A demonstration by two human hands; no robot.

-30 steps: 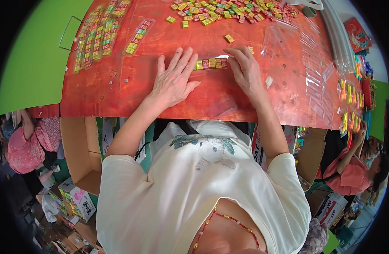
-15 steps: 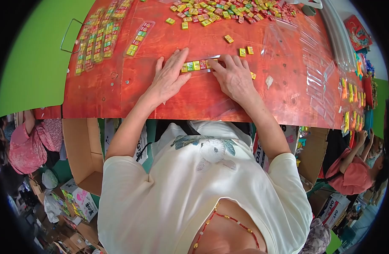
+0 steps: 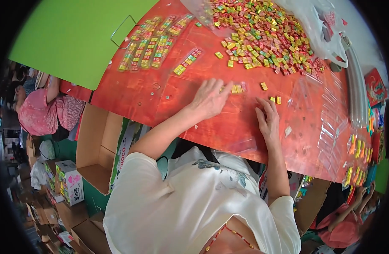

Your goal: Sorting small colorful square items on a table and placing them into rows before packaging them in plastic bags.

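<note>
My left hand (image 3: 210,100) lies over a clear plastic strip tray (image 3: 246,86), its fingers closed on it and covering its left part. Small yellow and red box-shaped pieces (image 3: 237,89) sit in the part of the tray that shows. My right hand (image 3: 269,120) hovers close to the table, fingers loosely bent and apart, with nothing visible in them. Just beyond its fingertips are two loose yellow pieces (image 3: 279,100), and another yellow piece (image 3: 263,86) lies farther off. A filled strip tray (image 3: 188,62) rests beyond my left hand.
A large heap of small coloured pieces (image 3: 270,38) spreads across the far side, beside a white plastic bag (image 3: 323,27). Filled strips (image 3: 148,48) are laid at far left. Clear empty trays (image 3: 329,122) lie at right, near stacked clear plastic (image 3: 357,99). A cardboard box (image 3: 97,146) stands below left.
The view has turned and shifted. My left hand has moved over the strip tray, which has slid away from me. My right hand has left the tray and drawn back to its right.
</note>
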